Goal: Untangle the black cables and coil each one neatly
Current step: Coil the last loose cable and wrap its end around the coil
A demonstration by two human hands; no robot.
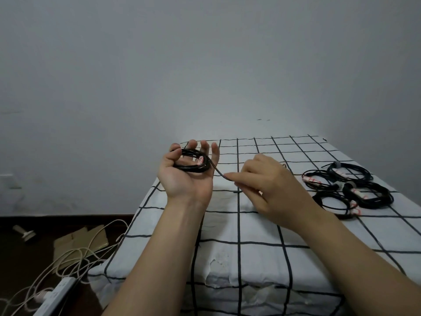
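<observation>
My left hand (185, 176) is raised palm up over the left edge of the bed, fingers curled around a coil of black cable (193, 161) with a white and red tag on it. A loose strand of that cable (222, 175) runs right from the coil to my right hand (271, 185), which pinches it between thumb and fingers. Several other black cables (348, 188), coiled and tagged, lie together on the bed at the right.
The bed (255, 233) has a white sheet with a black grid. On the dark floor at the left lie a white power strip (58, 295), pale cords (75, 254) and flat cardboard (79, 242). A plain wall stands behind.
</observation>
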